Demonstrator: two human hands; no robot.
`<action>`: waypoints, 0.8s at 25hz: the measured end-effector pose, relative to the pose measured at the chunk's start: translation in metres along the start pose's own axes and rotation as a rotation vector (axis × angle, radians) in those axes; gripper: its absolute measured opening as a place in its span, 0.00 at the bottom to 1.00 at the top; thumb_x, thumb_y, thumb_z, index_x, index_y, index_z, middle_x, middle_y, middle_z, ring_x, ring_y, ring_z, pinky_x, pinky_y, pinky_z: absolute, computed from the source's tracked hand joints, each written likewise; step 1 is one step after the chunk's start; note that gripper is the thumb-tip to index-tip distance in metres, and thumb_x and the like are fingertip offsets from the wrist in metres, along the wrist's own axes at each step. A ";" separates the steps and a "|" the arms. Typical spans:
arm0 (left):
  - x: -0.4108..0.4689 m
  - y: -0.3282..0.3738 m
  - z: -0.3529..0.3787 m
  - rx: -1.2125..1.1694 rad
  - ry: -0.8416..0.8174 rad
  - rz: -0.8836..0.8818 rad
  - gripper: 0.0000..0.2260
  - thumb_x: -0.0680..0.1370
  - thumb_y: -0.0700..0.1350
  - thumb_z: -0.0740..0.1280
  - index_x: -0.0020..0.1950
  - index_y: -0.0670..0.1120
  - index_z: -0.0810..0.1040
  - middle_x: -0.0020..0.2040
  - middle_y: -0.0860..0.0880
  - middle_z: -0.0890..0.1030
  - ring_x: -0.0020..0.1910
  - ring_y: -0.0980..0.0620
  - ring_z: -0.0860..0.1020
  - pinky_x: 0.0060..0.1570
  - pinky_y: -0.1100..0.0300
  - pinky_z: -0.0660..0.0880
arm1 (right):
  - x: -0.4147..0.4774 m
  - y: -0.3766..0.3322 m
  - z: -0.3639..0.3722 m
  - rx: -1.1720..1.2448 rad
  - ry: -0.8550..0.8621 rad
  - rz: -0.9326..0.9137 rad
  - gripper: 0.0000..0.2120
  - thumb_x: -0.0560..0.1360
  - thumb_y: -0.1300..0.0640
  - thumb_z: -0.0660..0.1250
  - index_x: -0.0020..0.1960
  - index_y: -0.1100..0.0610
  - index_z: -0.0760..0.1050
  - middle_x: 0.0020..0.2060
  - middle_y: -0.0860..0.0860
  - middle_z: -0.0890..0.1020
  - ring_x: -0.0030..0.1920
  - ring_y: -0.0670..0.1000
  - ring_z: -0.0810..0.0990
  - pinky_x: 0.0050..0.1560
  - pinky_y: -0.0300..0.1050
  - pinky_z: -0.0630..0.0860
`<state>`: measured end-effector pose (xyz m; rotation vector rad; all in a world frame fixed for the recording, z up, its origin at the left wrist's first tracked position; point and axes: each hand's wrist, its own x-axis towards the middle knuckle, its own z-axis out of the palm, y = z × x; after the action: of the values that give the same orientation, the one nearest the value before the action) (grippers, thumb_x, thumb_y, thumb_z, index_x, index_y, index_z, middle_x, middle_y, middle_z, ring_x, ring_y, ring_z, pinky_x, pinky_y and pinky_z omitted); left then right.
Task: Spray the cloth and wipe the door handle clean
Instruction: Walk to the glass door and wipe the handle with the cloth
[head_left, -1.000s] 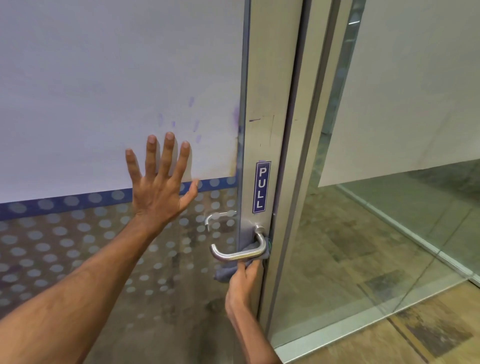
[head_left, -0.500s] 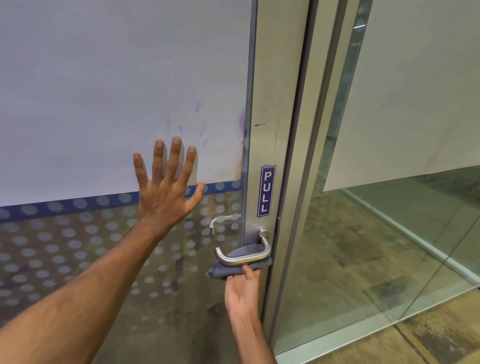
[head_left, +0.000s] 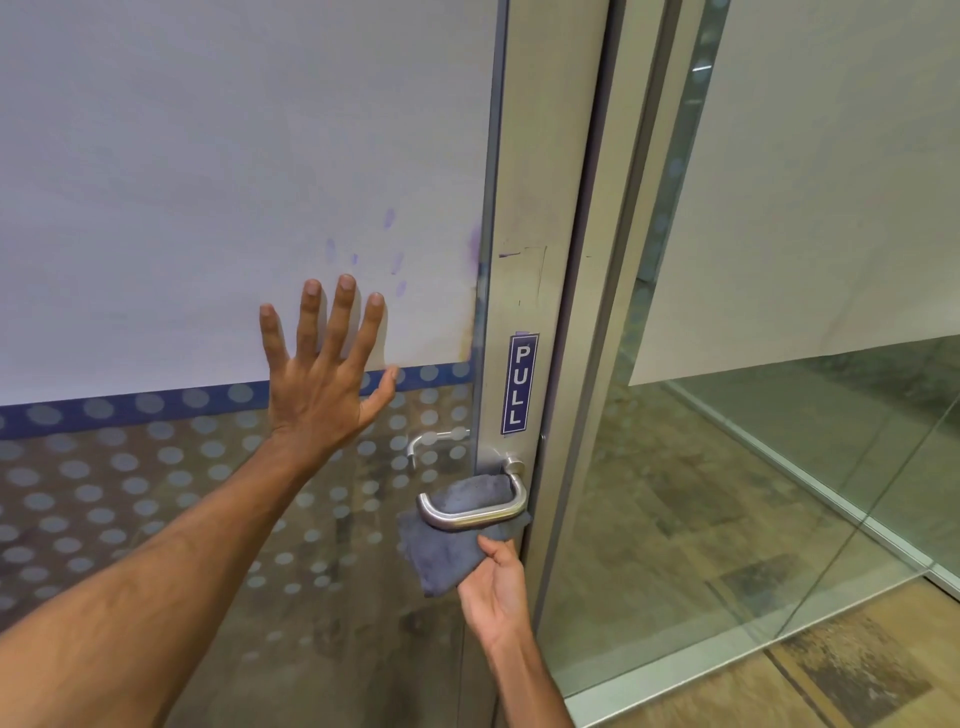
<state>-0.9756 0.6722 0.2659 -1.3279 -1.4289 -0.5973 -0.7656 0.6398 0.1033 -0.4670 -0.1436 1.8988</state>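
Nearest, the right hand (head_left: 491, 582) pinches the grey cloth (head_left: 447, 551) from below, at 6 o'clock of the door handle (head_left: 470, 512); a second ago its fingers were pressed up close under the lever, now they sit lower and more cloth hangs free, draped behind and under the bar. Farther in, at 10 o'clock of the handle, the left hand (head_left: 324, 384) stays flat and splayed on the frosted glass (head_left: 208, 182), holding nothing. The PULL label (head_left: 521, 384) sits at 12 o'clock.
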 end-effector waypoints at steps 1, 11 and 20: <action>0.000 0.000 0.000 -0.005 -0.006 0.001 0.36 0.79 0.65 0.49 0.81 0.49 0.47 0.81 0.44 0.46 0.78 0.44 0.35 0.71 0.35 0.41 | -0.001 -0.002 -0.003 -0.106 0.004 0.000 0.20 0.70 0.73 0.55 0.58 0.62 0.74 0.51 0.62 0.83 0.52 0.59 0.82 0.62 0.57 0.73; 0.002 -0.001 -0.028 -0.108 -0.174 -0.009 0.35 0.79 0.65 0.47 0.81 0.50 0.45 0.81 0.45 0.47 0.79 0.42 0.45 0.72 0.35 0.43 | -0.050 -0.021 -0.017 -0.420 0.029 0.065 0.24 0.65 0.72 0.57 0.61 0.67 0.74 0.55 0.64 0.79 0.56 0.63 0.77 0.67 0.62 0.67; -0.059 0.054 -0.097 -0.876 -0.320 0.023 0.18 0.80 0.49 0.60 0.67 0.43 0.75 0.67 0.43 0.76 0.64 0.48 0.74 0.64 0.48 0.74 | -0.096 -0.052 0.014 -0.291 -0.038 0.114 0.21 0.69 0.58 0.60 0.58 0.66 0.76 0.48 0.61 0.85 0.49 0.60 0.84 0.66 0.55 0.68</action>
<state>-0.9022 0.5776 0.2290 -2.1951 -1.4476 -1.1055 -0.6964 0.5730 0.1566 -0.6463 -0.4303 2.0079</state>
